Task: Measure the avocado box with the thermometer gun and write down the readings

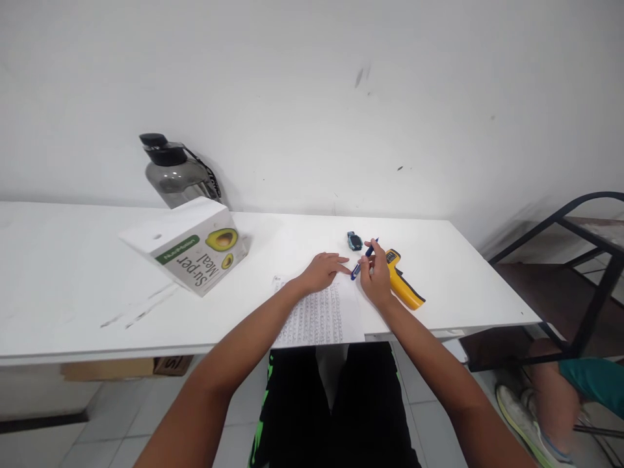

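A blue pen [356, 270] is held in my right hand [375, 276], its lower end angled down toward the paper's upper right. My left hand [324, 272] lies flat with fingers stretched over the top of a white sheet of paper [312, 318], which is covered in rows of small dark marks. Close to the right of my right hand rests a yellow gun-shaped device [405, 289] with a small dark screen. Just beyond the pen sits a small dark watch [355, 242] with a blue strap.
On the white table [463, 286], a white box [195, 250] with avocado pictures stands tilted at left. Behind it leans a grey bottle [178, 175] with a black lid against the wall. A dark metal frame [560, 218] and another person's leg [550, 396] are at right.
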Tool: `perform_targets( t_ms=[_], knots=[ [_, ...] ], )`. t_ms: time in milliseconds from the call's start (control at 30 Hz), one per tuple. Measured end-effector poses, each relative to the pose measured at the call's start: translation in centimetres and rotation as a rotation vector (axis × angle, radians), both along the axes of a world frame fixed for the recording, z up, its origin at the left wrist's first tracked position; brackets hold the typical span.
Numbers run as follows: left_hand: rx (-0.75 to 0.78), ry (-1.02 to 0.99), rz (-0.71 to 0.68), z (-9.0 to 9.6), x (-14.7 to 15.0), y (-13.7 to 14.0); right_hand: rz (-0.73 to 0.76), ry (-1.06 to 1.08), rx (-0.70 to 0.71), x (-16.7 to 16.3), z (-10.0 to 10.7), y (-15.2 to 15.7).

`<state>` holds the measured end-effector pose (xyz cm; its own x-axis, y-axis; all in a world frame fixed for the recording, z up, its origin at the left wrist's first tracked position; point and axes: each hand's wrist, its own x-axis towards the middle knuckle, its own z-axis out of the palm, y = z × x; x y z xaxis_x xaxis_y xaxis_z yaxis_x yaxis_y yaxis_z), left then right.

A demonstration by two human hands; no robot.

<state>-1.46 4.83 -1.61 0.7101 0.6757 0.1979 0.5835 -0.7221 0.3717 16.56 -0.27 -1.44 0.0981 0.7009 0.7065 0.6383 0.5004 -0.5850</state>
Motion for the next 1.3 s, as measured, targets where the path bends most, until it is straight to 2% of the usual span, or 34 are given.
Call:
perform_targets(
  t_ms=[467, 633, 767, 900, 1000, 1100, 1233, 1300],
  knots=[
    [-0.006, -0.002, -0.023, 0.3, 0.0, -0.2, 0.021, -0.234, 0.069, -0.4, -0.2, -0.1],
    [-0.027, -0.015, -0.023, 0.4, 0.0, -0.3, 0.036, -0.283, 0.193, -0.6, -0.4, 0.2],
    [-0.038, -0.024, -0.031, 0.4, 0.0, -0.4, 0.011, -0.305, 0.18, -0.7, -0.3, 0.3],
    [-0.037, -0.12, -0.033, 0.1, -0.1, -0.3, 0.038, -0.355, 0.18, -0.6, -0.3, 0.3],
    [-0.074, -0.296, -0.003, 0.1, -0.2, -0.5, -0.021, -0.327, 0.173, -0.3, -0.5, 0.5],
    [-0.152, -0.457, 0.141, 0.7, -0.4, -1.1, -0.077, -0.31, 0.086, -0.3, -0.6, 0.7],
    [-0.283, -0.595, 0.29, 1.1, -0.4, -1.5, -0.062, -0.421, -0.219, -0.8, -0.3, 0.7],
    [-0.305, -0.661, 0.345, 0.9, -0.4, -1.4, -0.075, -0.486, -0.329, -1.0, -0.1, 0.6]
  ],
)
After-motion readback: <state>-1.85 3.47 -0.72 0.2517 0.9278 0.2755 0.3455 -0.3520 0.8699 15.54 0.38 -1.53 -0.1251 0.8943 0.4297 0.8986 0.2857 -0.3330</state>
